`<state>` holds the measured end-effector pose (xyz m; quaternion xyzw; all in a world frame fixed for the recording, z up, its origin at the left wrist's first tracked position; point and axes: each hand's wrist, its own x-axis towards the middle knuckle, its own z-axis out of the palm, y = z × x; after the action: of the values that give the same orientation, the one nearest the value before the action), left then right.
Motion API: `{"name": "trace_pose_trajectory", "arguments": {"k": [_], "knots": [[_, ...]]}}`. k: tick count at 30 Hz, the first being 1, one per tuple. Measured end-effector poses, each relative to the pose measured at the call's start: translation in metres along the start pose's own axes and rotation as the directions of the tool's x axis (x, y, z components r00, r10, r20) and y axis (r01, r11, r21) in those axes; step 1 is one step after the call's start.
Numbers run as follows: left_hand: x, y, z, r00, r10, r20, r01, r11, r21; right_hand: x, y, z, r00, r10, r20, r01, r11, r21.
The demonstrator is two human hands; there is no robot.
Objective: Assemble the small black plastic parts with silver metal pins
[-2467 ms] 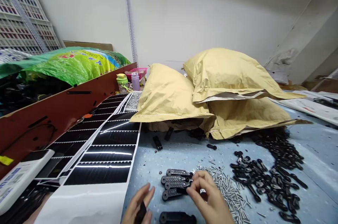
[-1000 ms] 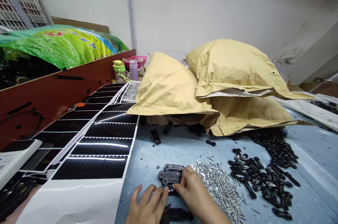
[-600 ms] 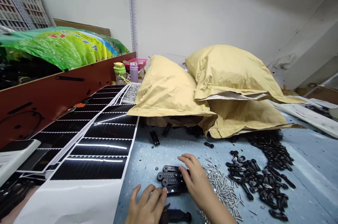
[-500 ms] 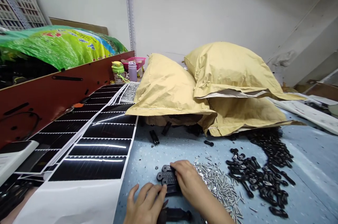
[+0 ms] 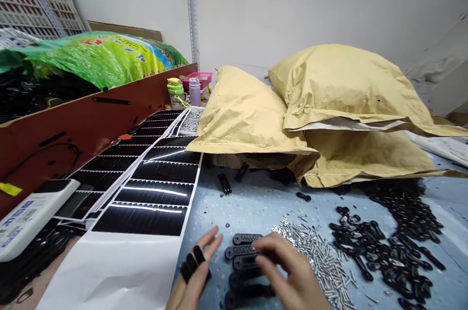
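Several long black plastic pieces point(image 5: 244, 250) with rounded ends and textured tops lie side by side on the blue tabletop, between my hands. My left hand point(image 5: 193, 271) is beside their left ends, fingers stretched out. Short black strips point(image 5: 192, 262) lie across those fingers, apparently stuck on. Over the right ends of the pieces is my right hand point(image 5: 290, 268), its fingers curved and thumb apart from the index finger. Its index fingertip is at the end of one textured piece. Just beyond this hand lies a pile of small silver screws point(image 5: 321, 256).
Small black parts point(image 5: 380, 246) are heaped at the right. Tan paper sacks point(image 5: 248, 115) stand at the back. Sheets with black strips point(image 5: 161, 171) cover the left side, beside a red-brown board point(image 5: 84, 120) and a white device point(image 5: 34, 222). Two bottles point(image 5: 195, 91) stand behind.
My left hand has drawn left from the black pieces and turned, showing the strips on its fingers. My right hand has shifted right, its thumb and index finger now apart. The view has turned slightly left.
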<state>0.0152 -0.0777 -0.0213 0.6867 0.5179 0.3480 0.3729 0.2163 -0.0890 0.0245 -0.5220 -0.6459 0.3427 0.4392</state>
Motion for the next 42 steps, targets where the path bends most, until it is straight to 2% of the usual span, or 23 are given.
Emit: {"name": "trace_pose_trajectory", "arguments": {"k": [1,2,3,4,5,6,7,8,12,15,20,22,25,27,30,32,34,36,39,41,42], "knots": [[0.001,-0.002,-0.002,0.999,0.025,-0.026,-0.023,0.997,0.080,-0.002,0.008,-0.001,0.993,0.102,-0.064,-0.098,0.993,0.058],[0.002,-0.005,-0.003,0.993,0.117,-0.030,-0.109,0.978,0.179,-0.005,0.017,-0.001,0.972,0.214,-0.097,-0.201,0.971,0.128],[0.004,-0.008,-0.003,0.967,0.257,-0.001,-0.245,0.925,0.290,-0.007,0.025,0.000,0.944,0.315,-0.093,-0.293,0.935,0.198],[0.005,-0.011,-0.002,0.910,0.411,0.062,-0.401,0.827,0.394,-0.009,0.033,0.003,0.916,0.396,-0.069,-0.367,0.894,0.255],[0.006,-0.014,0.000,0.834,0.536,0.132,-0.527,0.702,0.480,-0.010,0.040,0.006,0.890,0.455,-0.044,-0.423,0.857,0.295],[0.007,-0.016,0.003,0.760,0.619,0.196,-0.609,0.576,0.545,-0.011,0.045,0.010,0.867,0.498,-0.030,-0.464,0.828,0.315],[0.008,-0.017,0.005,0.707,0.664,0.244,-0.651,0.475,0.593,-0.012,0.050,0.014,0.849,0.527,-0.030,-0.492,0.811,0.318],[0.009,-0.017,0.008,0.678,0.684,0.269,-0.662,0.410,0.627,-0.012,0.053,0.018,0.836,0.547,-0.042,-0.510,0.802,0.311],[0.010,-0.015,0.012,0.648,0.700,0.301,-0.661,0.320,0.679,-0.013,0.057,0.026,0.818,0.563,-0.116,-0.519,0.811,0.271],[0.010,-0.016,0.014,0.656,0.686,0.315,-0.660,0.319,0.680,-0.013,0.059,0.027,0.830,0.539,-0.141,-0.499,0.832,0.242],[0.003,-0.024,0.027,0.742,0.642,0.190,-0.586,0.484,0.650,-0.011,0.058,0.026,0.842,0.522,-0.134,-0.498,0.849,0.177],[0.001,-0.027,0.032,0.752,0.640,0.158,-0.575,0.520,0.631,-0.009,0.055,0.026,0.847,0.517,-0.125,-0.504,0.855,0.125],[0.002,-0.024,0.033,0.759,0.635,0.142,-0.569,0.543,0.617,-0.007,0.052,0.025,0.879,0.461,-0.124,-0.470,0.881,-0.055],[0.005,-0.017,0.028,0.759,0.627,0.175,-0.581,0.531,0.616,-0.006,0.051,0.024,0.911,0.393,-0.122,-0.411,0.883,-0.226],[0.013,-0.003,0.018,0.755,0.598,0.268,-0.618,0.515,0.593,-0.007,0.049,0.018,0.937,0.327,-0.126,-0.347,0.817,-0.461],[0.017,0.005,0.012,0.780,0.550,0.299,-0.611,0.568,0.552,-0.007,0.043,0.013,0.952,0.270,-0.146,-0.305,0.776,-0.553],[0.018,0.007,0.009,0.822,0.490,0.291,-0.567,0.656,0.498,-0.007,0.032,0.009,0.983,0.148,-0.111,-0.185,0.812,-0.554],[0.016,0.004,0.009,0.837,0.474,0.274,-0.547,0.716,0.434,-0.006,0.017,0.009,1.000,0.010,0.012,-0.004,0.879,-0.477],[0.009,-0.006,0.014,0.848,0.488,0.208,-0.530,0.772,0.351,-0.003,-0.001,0.013,0.968,-0.157,0.194,0.222,0.897,-0.382],[0.006,-0.010,0.016,0.896,0.421,0.141,-0.444,0.836,0.322,-0.003,-0.004,0.015,0.951,-0.221,0.216,0.284,0.899,-0.332],[0.005,-0.011,0.016,0.922,0.368,0.122,-0.388,0.867,0.314,-0.003,-0.002,0.014,0.958,-0.219,0.183,0.266,0.919,-0.291]]}}
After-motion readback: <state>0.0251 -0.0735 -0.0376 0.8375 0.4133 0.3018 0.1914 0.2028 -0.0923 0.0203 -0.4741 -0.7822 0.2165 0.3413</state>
